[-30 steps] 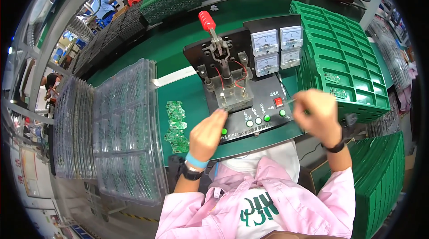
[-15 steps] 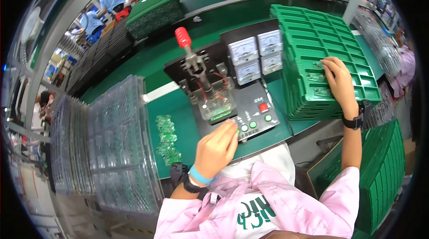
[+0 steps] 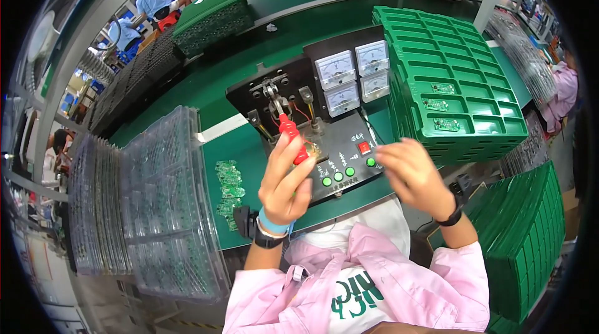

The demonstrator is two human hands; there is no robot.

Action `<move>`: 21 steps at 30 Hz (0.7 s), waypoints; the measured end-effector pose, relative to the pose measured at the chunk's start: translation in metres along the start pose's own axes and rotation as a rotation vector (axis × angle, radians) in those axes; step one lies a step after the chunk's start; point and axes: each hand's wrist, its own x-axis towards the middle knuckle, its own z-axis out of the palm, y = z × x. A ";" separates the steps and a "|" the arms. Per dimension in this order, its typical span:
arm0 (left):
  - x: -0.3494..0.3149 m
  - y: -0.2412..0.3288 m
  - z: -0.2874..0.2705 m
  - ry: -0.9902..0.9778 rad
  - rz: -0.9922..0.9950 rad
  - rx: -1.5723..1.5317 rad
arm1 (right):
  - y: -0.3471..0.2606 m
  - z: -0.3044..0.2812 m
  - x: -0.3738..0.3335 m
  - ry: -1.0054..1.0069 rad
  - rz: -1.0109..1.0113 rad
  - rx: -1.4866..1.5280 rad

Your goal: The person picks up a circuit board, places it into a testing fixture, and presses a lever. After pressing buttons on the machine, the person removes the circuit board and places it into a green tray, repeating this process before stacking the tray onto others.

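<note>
The toggle clamp on the black test fixture (image 3: 340, 147) has its red handle (image 3: 288, 129) tilted down toward me. My left hand (image 3: 282, 193) is closed around the lower end of that handle. A circuit board under the clamp is mostly hidden by the fingers and handle. My right hand (image 3: 417, 178) hovers beside the fixture's right edge, near a green button (image 3: 370, 162). Its fingers are stretched out and somewhat blurred, with nothing visible in them. Three small circuit boards (image 3: 435, 105) lie in the pockets of the top green tray (image 3: 458, 59), at its near left side.
Loose green circuit boards (image 3: 229, 187) lie left of the fixture. Stacked clear plastic trays (image 3: 165, 203) stand at the far left. Panel meters (image 3: 337, 70) rise behind the buttons. More green trays (image 3: 524, 253) are stacked at lower right. Other people (image 3: 153, 0) work in the background.
The clamp's red handle has swung from upright down toward me. My left hand has moved from the buttons to the handle. My right hand has left the tray, moving left toward the fixture.
</note>
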 end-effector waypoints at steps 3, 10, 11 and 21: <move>-0.045 -0.029 -0.007 -0.097 -0.002 0.229 | -0.015 0.032 -0.002 -0.153 0.032 0.062; -0.059 -0.038 -0.008 -0.119 -0.292 0.326 | -0.027 0.054 0.000 -0.079 0.084 -0.071; -0.059 -0.038 -0.007 -0.120 -0.294 0.330 | -0.027 0.057 -0.003 -0.077 0.090 -0.079; -0.062 -0.034 -0.006 0.042 -0.277 0.341 | -0.030 0.109 -0.036 -0.016 0.022 -0.134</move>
